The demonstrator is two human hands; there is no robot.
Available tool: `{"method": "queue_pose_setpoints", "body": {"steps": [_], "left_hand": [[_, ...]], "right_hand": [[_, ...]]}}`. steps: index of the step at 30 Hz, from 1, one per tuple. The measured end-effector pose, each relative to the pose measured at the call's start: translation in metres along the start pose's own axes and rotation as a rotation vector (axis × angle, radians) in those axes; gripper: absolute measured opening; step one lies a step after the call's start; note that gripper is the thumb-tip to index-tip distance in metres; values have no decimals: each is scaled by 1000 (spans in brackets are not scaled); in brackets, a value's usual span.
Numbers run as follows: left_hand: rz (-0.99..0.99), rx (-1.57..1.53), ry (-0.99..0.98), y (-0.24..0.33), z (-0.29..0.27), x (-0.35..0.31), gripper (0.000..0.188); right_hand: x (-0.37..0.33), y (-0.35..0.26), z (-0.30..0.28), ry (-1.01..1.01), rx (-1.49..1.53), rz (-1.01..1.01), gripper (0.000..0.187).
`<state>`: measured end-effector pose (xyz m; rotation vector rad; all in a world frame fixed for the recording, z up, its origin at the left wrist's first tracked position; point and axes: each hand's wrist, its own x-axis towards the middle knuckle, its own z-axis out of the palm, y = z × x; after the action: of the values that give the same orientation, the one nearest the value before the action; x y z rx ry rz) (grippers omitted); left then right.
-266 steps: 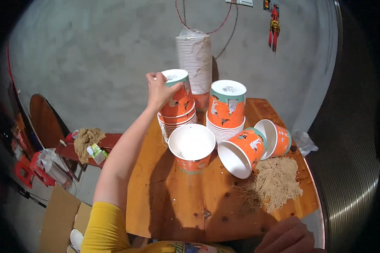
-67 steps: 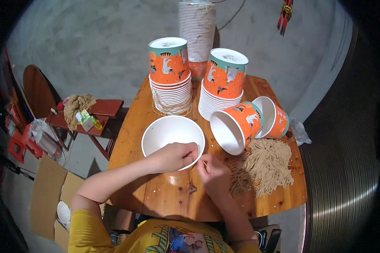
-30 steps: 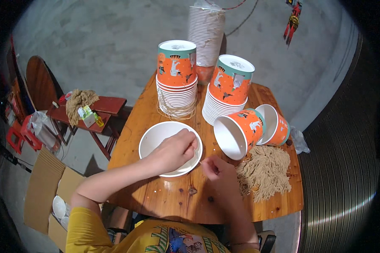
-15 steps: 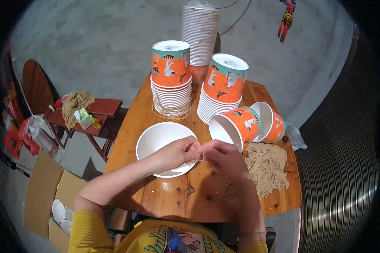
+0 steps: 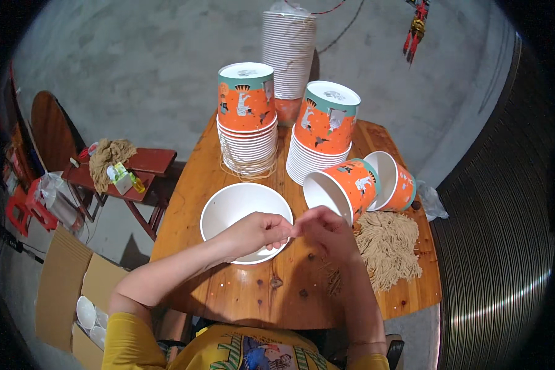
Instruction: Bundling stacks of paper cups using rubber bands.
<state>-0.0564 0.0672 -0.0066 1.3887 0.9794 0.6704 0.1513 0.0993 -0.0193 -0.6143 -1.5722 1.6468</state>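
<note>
My left hand [image 5: 260,234] is closed in a pinch over the right rim of a white paper bowl [image 5: 229,200]. Fingertip to fingertip with it, my right hand [image 5: 328,231] is also closed, fingers bent. Whatever they pinch is too small or hidden to make out. Just beyond my right hand, an orange printed paper tub [image 5: 362,185] lies on its side with its mouth towards me. A heap of tan string [image 5: 388,250] spreads to the right of my right forearm. Loose thin strands [image 5: 333,279] lie beside that forearm.
Upside-down tubs form a left stack [image 5: 246,117], with string looped around its base, and a right stack [image 5: 324,129]. A taller stack [image 5: 288,52] stands behind. Another tub [image 5: 391,182] lies at right. Left are a red bench [image 5: 151,161] and an open cardboard box [image 5: 58,290].
Both hands stay together near the bowl. A thin loop seen below the fingertips before no longer shows. The whole view has shifted slightly.
</note>
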Motion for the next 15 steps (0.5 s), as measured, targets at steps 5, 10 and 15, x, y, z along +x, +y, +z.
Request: {"method": "queue_pose_setpoints", "body": {"steps": [5, 10, 15], "left_hand": [[53, 66, -41, -2, 0, 0, 23], [35, 40, -16, 10, 6, -5, 20], [-3, 3, 6, -1, 2, 1, 20]], "right_hand": [[0, -11, 15, -27, -83, 9, 10], [8, 2, 4, 160, 75, 23, 15], [-13, 10, 14, 283, -107, -9, 11]]}}
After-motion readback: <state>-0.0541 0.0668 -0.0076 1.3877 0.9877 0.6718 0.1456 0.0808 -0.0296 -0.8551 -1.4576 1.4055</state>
